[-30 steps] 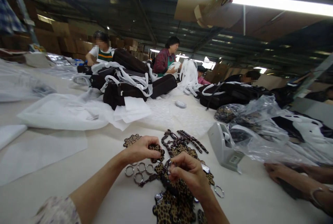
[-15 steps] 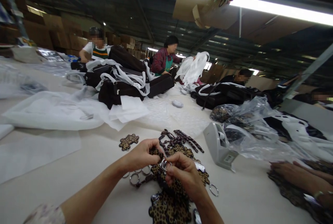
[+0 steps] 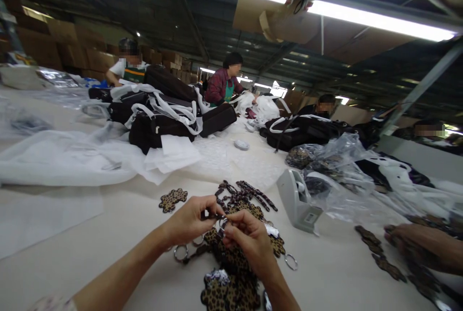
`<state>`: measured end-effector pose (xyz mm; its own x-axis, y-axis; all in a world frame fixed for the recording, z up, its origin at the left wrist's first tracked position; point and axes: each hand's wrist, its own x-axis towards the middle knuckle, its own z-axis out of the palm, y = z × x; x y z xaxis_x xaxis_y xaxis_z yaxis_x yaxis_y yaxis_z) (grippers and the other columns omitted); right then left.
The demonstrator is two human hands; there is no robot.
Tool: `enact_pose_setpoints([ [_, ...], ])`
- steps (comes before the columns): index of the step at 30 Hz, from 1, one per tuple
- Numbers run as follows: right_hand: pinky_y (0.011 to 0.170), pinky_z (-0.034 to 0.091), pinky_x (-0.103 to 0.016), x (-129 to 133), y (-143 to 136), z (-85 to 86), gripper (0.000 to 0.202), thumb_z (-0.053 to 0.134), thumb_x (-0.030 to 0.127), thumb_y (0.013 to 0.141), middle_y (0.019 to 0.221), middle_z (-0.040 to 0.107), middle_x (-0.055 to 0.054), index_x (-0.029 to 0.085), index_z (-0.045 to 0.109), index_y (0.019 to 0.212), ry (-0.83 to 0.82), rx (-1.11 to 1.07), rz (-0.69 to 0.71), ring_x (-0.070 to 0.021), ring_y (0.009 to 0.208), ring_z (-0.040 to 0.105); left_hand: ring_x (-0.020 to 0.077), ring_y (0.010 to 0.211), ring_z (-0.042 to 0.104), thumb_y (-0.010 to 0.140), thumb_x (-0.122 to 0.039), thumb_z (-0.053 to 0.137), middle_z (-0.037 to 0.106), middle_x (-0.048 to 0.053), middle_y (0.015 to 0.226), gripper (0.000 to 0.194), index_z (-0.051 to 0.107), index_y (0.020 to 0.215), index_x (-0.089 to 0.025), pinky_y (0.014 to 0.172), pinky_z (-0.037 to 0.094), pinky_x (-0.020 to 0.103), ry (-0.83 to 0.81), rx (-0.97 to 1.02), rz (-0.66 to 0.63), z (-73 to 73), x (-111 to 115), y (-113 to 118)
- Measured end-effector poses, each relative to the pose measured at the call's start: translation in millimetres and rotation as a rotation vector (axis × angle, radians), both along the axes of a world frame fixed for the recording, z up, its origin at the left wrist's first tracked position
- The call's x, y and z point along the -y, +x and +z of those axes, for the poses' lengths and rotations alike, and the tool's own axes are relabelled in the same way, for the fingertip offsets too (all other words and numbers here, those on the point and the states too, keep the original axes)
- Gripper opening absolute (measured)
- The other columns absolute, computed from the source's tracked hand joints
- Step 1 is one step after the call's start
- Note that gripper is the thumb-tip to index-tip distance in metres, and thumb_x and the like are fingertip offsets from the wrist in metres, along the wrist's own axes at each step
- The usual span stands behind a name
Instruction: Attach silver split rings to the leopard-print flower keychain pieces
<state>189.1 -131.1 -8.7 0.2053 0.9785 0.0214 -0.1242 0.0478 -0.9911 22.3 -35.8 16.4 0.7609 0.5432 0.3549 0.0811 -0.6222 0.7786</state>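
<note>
moved since the earlier frame: a co-worker's white straps [image 3: 265,108], now lower, toward the table [image 3: 325,272]; another co-worker's hand [image 3: 430,248] at the right edge, shifted, with a row of patterned pieces [image 3: 379,253] lying beside it.

items, as i log them from my remote seat:

- left hand [image 3: 193,217]: thumb and finger pinched narrow on a dark piece, mostly hidden by the fingers.
- right hand [image 3: 249,241]: fingertips closed on a metal ring [image 3: 222,224], upright between the two hands, just above the heap.
- heap of leopard-print pieces [image 3: 231,291]: on the table, below and beyond the hands. dark beaded strips [image 3: 257,195] at its far edge.
- stray leopard-print piece [image 3: 172,200]: apart, left of the heap.
- loose rings: one left of the heap [image 3: 181,253], one right [image 3: 291,262].

risks, in my judgement: the ring is smooth and held only by the tips, so a slack pinch could drop it into the heap; its edge could slip off the dark piece; a wrist brushing the loose rings could scatter them.

containers:

- clear plastic bag [image 3: 347,149]: a patterned bundle [image 3: 297,155] at its near end; other contents unclear.
- grey holder [image 3: 302,209]: a pale part inside, not identifiable.
- cardboard boxes [image 3: 75,55], background: contents not visible.
</note>
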Motion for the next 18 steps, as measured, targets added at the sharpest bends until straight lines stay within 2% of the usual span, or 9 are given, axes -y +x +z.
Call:
enact_pose_setpoints([
  [3,0.047,0.054,-0.02,0,0,0.6,0.038,0.085,0.042,0.061,0.055,0.068,0.002,0.015,0.065,0.078,-0.05,-0.012,0.048,-0.0115,0.048,0.064,0.0138,0.074,0.058,0.074,-0.007,0.056,0.068,0.001,0.081,0.013,0.062,0.078,-0.017,0.069,0.041,0.025,0.159,0.016,-0.036,0.4,0,-1],
  [5,0.046,0.054,-0.02,1,2,0.5,0.037,0.085,0.042,0.061,0.054,0.067,0.002,0.015,0.065,0.078,-0.067,-0.024,0.069,-0.0116,0.047,0.064,0.0142,0.074,0.058,0.074,-0.008,0.056,0.068,0.001,0.082,0.011,0.061,0.077,-0.018,0.07,0.041,0.026,0.186,0.016,-0.045,0.1,-1,-2],
  [14,0.051,0.057,-0.024,-2,9,-4.6,0.028,0.081,0.036,0.069,0.062,0.069,0.003,0.018,0.065,0.083,0.121,0.023,-0.107,-0.0135,0.053,0.066,0.0136,0.075,0.059,0.074,-0.011,0.061,0.068,0.001,0.085,0.007,0.06,0.078,-0.017,0.07,0.043,0.024,-0.173,0.036,-0.109,-7.3,-2,3],
  [16,0.052,0.057,-0.024,-1,10,-5.4,0.022,0.078,0.032,0.072,0.063,0.068,0.004,0.02,0.065,0.085,0.202,0.086,-0.161,-0.0129,0.054,0.065,0.0137,0.073,0.058,0.079,-0.018,0.06,0.067,0.001,0.082,0.006,0.062,0.084,-0.017,0.068,0.044,0.024,-0.274,0.0,-0.127,-5.9,-6,1],
  [18,0.054,0.056,-0.024,1,13,-4.5,0.016,0.075,0.027,0.076,0.065,0.067,0.004,0.02,0.065,0.087,0.273,0.166,-0.219,-0.0122,0.055,0.065,0.0144,0.074,0.059,0.086,-0.022,0.052,0.067,0.001,0.081,0.013,0.064,0.09,-0.017,0.07,0.045,0.026,-0.278,-0.057,-0.141,-4.7,-11,-2],
])
